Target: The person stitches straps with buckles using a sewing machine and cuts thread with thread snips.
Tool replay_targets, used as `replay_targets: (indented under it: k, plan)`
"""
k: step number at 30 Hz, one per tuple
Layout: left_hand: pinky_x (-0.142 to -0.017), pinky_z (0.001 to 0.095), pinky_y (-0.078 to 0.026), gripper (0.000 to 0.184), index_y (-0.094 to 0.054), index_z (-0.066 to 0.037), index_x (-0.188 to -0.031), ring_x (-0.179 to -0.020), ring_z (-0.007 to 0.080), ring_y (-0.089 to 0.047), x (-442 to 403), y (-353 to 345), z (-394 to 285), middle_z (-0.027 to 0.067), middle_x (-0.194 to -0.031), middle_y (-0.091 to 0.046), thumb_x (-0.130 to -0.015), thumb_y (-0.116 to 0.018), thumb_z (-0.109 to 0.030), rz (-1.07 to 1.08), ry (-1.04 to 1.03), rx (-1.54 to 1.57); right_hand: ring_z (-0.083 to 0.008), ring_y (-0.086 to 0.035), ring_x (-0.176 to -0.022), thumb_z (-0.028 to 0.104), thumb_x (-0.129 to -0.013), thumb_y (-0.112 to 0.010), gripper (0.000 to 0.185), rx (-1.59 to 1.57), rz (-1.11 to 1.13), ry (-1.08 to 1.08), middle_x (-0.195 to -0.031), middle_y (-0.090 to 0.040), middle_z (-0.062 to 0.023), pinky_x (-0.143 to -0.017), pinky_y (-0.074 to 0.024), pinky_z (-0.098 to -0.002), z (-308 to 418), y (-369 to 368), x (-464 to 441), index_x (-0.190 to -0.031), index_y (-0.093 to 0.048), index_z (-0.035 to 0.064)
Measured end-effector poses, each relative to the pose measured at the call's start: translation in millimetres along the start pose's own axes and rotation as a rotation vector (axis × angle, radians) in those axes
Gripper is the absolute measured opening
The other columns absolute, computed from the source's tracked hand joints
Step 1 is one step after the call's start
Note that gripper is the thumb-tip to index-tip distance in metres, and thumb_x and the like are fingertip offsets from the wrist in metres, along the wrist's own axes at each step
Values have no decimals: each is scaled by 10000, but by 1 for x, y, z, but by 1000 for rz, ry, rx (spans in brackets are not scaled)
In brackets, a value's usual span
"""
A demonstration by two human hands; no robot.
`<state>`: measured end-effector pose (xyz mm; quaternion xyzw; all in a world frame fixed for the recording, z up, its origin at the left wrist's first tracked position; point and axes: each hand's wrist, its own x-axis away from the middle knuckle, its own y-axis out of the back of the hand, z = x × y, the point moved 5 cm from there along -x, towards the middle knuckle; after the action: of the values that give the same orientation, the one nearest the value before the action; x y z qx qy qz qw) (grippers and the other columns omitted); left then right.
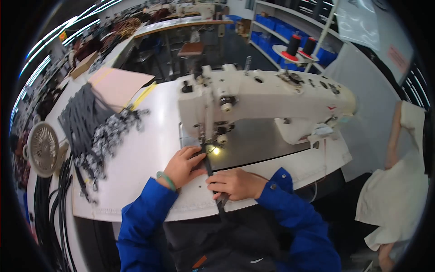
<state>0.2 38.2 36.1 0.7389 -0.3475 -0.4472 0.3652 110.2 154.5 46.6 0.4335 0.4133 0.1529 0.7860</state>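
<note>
A narrow dark strap [208, 167] runs from under the head of a white sewing machine [258, 95] down over the table's front edge. Close to the lit needle area, my left hand [183, 167] has its fingertips closed on the strap's upper part. Lower down, my right hand [238, 183] is closed around the same strap, thumb and fingers bent. Something grey shows just below the right fingers; whether it is a fold of the strap or a small tool I cannot make out. The strap's upper end is hidden under the machine head.
Left on the white table [149, 181] lies a pile of grey straps [84, 113] with metal-looking pieces [111, 136], beside pink sheets [118, 86]. A round vented white object [43, 148] stands at the far left. Thread cones [293, 45] rise behind the machine. Pale cloth [394, 195] hangs at right.
</note>
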Motion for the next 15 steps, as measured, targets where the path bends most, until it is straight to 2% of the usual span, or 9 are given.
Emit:
replay_targets:
  k: [3, 4, 9, 15]
  plan:
    - [-895, 394, -425, 469, -607, -40, -1060, -1060, 324, -507, -1, 0, -2, 146, -1123, -544, -660, -737, -249, -9, -14, -25, -221, -589, -829, 271, -777, -642, 233, -29, -41, 25, -950, -579, -50, -678, -496, -331, -3, -4, 6, -851, -574, 60]
    - [-893, 395, -427, 471, -610, -37, -1053, -1054, 327, -507, -1, 0, -2, 146, -1120, -545, -653, -742, -247, -4, -5, -34, -233, -593, -806, 237, -755, -670, 230, -46, -40, 22, -972, -586, -62, -663, -505, -328, -3, -4, 6, -861, -575, 56]
    - [-882, 395, -432, 469, -622, -32, -1038, -1045, 327, -507, 0, -1, -2, 147, -1110, -547, -632, -757, -224, -8, 1, -9, -228, -593, -802, 235, -751, -674, 228, -50, -50, 17, -959, -588, -59, -647, -502, -330, -1, -5, 7, -843, -570, 54]
    - [-887, 393, -428, 461, -605, -39, -1064, -1045, 322, -508, 0, 0, -2, 142, -1124, -545, -671, -735, -240, -19, -2, -9, -230, -593, -835, 252, -770, -652, 221, -30, -24, 9, -943, -581, -57, -695, -490, -328, 0, -1, 2, -841, -581, 55]
